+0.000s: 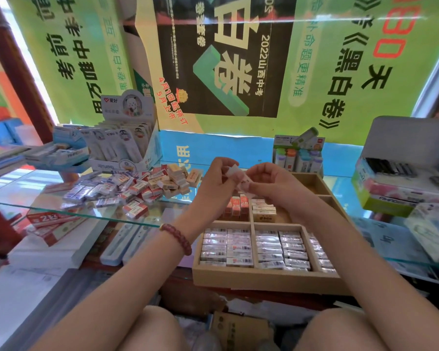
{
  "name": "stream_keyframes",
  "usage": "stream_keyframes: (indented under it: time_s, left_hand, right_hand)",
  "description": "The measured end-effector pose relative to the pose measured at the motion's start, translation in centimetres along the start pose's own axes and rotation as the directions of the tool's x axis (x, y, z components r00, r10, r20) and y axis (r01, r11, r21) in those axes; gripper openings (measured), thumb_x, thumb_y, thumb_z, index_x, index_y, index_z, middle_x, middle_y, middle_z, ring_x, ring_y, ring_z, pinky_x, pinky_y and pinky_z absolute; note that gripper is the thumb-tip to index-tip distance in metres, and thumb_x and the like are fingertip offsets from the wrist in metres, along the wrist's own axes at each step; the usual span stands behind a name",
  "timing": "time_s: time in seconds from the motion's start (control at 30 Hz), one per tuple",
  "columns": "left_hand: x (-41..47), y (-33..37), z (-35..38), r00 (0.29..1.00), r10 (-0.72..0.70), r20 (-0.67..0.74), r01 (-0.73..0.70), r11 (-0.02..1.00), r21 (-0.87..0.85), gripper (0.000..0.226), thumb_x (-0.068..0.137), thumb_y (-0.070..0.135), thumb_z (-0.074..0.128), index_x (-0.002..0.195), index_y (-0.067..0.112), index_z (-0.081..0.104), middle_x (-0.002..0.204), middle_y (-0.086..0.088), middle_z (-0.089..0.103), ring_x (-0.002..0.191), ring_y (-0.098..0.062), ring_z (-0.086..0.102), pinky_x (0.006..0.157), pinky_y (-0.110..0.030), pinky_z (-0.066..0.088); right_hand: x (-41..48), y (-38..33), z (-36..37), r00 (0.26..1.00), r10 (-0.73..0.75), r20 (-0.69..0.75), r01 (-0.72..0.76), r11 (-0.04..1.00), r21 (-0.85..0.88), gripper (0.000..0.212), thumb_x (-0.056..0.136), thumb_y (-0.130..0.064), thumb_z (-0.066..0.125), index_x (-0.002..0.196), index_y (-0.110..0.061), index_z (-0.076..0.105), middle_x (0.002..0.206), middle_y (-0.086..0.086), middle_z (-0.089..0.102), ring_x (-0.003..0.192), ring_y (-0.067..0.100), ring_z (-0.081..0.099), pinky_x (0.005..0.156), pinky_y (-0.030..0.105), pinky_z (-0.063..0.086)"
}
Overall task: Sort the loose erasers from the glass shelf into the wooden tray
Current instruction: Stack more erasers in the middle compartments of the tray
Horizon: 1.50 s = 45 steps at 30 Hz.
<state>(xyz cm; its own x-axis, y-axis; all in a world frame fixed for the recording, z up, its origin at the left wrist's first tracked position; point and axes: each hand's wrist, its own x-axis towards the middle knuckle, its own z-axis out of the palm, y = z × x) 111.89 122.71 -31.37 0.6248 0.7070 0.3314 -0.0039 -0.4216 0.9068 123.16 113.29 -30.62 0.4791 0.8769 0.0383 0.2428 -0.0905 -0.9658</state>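
Stationery-shop glass shelf point(36, 193): loose erasers point(142, 188) heaped centre-left, close to its edge. Left hand point(221, 179) and right hand point(266, 181) both pinch a white eraser point(233, 172) mid-frame, above the wooden tray point(264, 278). Risk: fingertip slip, so it may drop into the wrong compartment.

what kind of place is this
Most likely a stationery shop. A heap of small wrapped erasers lies on the clear glass shelf. More fill a compartmented wooden tray, cardboard display boxes of packaged stationery stand behind, and green exam-paper posters cover the back.
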Motion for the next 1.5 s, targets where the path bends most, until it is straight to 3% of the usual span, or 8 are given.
stream_keyframes:
  time_s: [0.13, 0.3, 0.4, 0.53, 0.7, 0.97, 1.23, 1.5]
  left_hand:
    - [0.0, -0.9, 1.0, 0.991, 0.077, 0.112, -0.087, 0.992, 0.094, 0.018, 0.09, 0.012, 0.058, 0.104, 0.018, 0.047, 0.1, -0.004, 0.055, 0.091, -0.022, 0.058, 0.078, -0.035, 0.052]
    - [0.2, -2.2, 1.0, 0.984, 0.068, 0.167, -0.113, 0.954, 0.277, 0.02, 0.087, 0.013, 0.061, 0.103, 0.018, 0.05, 0.103, 0.003, 0.055, 0.097, -0.01, 0.053, 0.076, -0.006, 0.038]
    - [0.3, -2.6, 0.6, 0.988, 0.02, 0.155, -0.07, 0.944, 0.323, 0.013, 0.089, 0.01, 0.056, 0.1, 0.018, 0.054, 0.099, 0.007, 0.055, 0.094, -0.007, 0.053, 0.07, -0.005, 0.037]
    - [0.6, -3.1, 0.3, 0.988, 0.004, 0.154, -0.061, 0.928, 0.368, 0.013, 0.09, 0.012, 0.055, 0.1, 0.018, 0.06, 0.094, 0.01, 0.057, 0.092, -0.005, 0.054, 0.072, -0.01, 0.038]
    - [0.7, -3.3, 0.1, 0.988, -0.037, 0.148, -0.022, 0.926, 0.378, 0.013, 0.091, 0.013, 0.053, 0.097, 0.018, 0.063, 0.09, 0.009, 0.061, 0.085, -0.007, 0.056, 0.073, -0.02, 0.045]
    - [0.9, -3.7, -0.3, 0.991, -0.036, 0.128, -0.018, 0.917, 0.398, 0.014, 0.091, 0.011, 0.053, 0.094, 0.017, 0.065, 0.087, 0.008, 0.062, 0.078, -0.001, 0.055, 0.056, -0.003, 0.041]
    - [1.1, -4.0, -1.2, 0.991, -0.056, 0.12, 0.001, 0.911, 0.412, 0.016, 0.091, 0.012, 0.053, 0.087, 0.022, 0.063, 0.088, 0.005, 0.064, 0.086, -0.01, 0.06, 0.071, -0.017, 0.047]
    - [1.2, -8.1, -6.0, 0.992, -0.08, -0.099, 0.119, 0.861, 0.494, 0.019, 0.082, 0.002, 0.057, 0.096, 0.013, 0.063, 0.096, 0.002, 0.06, 0.095, -0.016, 0.057, 0.08, -0.026, 0.041]
  right_hand:
    - [-0.3, 0.2, -1.7, 0.997, -0.08, 0.016, 0.081, 0.943, -0.323, 0.026, 0.079, -0.02, 0.076, 0.102, -0.018, 0.065, 0.088, -0.007, 0.067, 0.077, 0.003, 0.06, 0.07, 0.012, 0.046]
    - [-0.5, 1.6, -3.2, 0.999, -0.039, -0.01, 0.022, 0.731, -0.682, 0.025, 0.079, -0.023, 0.075, 0.096, -0.031, 0.059, 0.099, -0.008, 0.062, 0.085, 0.007, 0.058, 0.077, 0.028, 0.053]
    - [-0.7, 2.1, -3.2, 0.998, 0.048, 0.032, -0.007, 0.653, -0.758, 0.027, 0.079, -0.024, 0.073, 0.101, -0.03, 0.058, 0.105, -0.006, 0.06, 0.091, 0.011, 0.058, 0.082, 0.033, 0.054]
    - [-0.7, 2.6, -3.2, 0.993, 0.1, 0.059, -0.022, 0.658, -0.753, 0.034, 0.08, -0.024, 0.073, 0.111, -0.028, 0.061, 0.107, -0.004, 0.061, 0.094, 0.012, 0.058, 0.083, 0.029, 0.053]
    - [-0.5, 2.8, -3.5, 0.989, 0.12, 0.08, -0.019, 0.658, -0.753, 0.028, 0.084, -0.025, 0.07, 0.111, -0.028, 0.062, 0.083, -0.013, 0.055, 0.073, 0.001, 0.051, 0.058, 0.016, 0.039]
    - [0.0, 3.3, -3.0, 0.989, 0.132, 0.064, -0.026, 0.586, -0.81, 0.031, 0.083, -0.045, 0.067, 0.108, -0.029, 0.059, 0.091, -0.012, 0.055, 0.081, 0.005, 0.053, 0.07, 0.023, 0.047]
    - [-0.3, 2.2, -3.6, 0.997, -0.053, -0.047, 0.004, 0.703, -0.711, 0.022, 0.092, -0.045, 0.055, 0.096, -0.025, 0.061, 0.09, -0.007, 0.062, 0.079, 0.007, 0.056, 0.063, 0.024, 0.044]
    - [0.2, 0.9, -0.6, 0.982, -0.167, 0.091, 0.187, 0.767, -0.614, 0.013, 0.092, -0.035, 0.057, 0.093, -0.025, 0.065, 0.082, -0.006, 0.062, 0.077, 0.011, 0.058, 0.073, 0.032, 0.051]
